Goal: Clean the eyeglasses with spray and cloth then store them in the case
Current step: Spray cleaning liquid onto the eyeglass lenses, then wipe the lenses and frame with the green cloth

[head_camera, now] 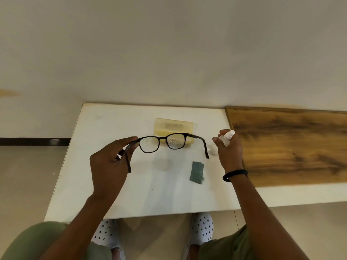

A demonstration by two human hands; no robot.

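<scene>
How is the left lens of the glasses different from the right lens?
On the black-framed eyeglasses, the picture-right lens carries a thick patch of spray droplets; the picture-left lens has fewer, scattered ones. The left lens sits beside the left hand; the right lens sits before the yellow case. Both are rounded and clear.

A white table (105, 184) abuts a plain pale wall (169, 53), a wood-grain panel (291, 145) alongside.
</scene>
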